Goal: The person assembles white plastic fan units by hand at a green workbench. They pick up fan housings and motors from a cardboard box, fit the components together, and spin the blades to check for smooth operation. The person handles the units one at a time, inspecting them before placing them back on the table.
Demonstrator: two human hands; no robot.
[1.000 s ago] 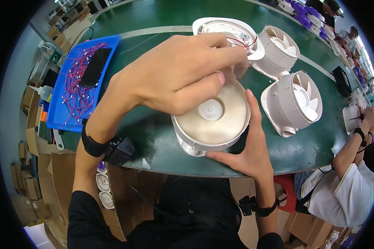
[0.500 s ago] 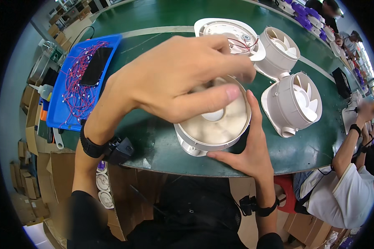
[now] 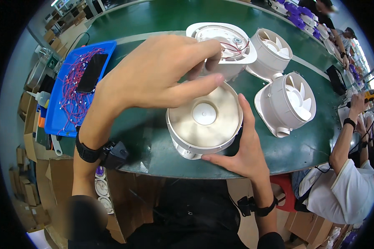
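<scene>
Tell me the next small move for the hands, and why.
Probably lift the left hand clear of the round housing: the thumb overlaps the rim in view, and the cream area around the hub looks smeared, suggesting spinning blades. The right hand already braces the housing's side.

Your left hand (image 3: 160,72) hides part of round housing (image 3: 182,143); its fan blades (image 3: 222,132) smeared; your left sleeve (image 3: 86,218) blurred.

On a workbench (image 3: 147,14), a housing (image 3: 205,135) sat near the front edge, its right side against a person's right hand (image 3: 247,151), the left hand (image 3: 166,70) above it. Behind stood a second housing (image 3: 226,34) — to the right, a fan unit (image 3: 284,101), another fan unit (image 3: 270,54) behind that. At left, a tray (image 3: 51,118) held wires (image 3: 72,99) and a phone (image 3: 92,74).
</scene>
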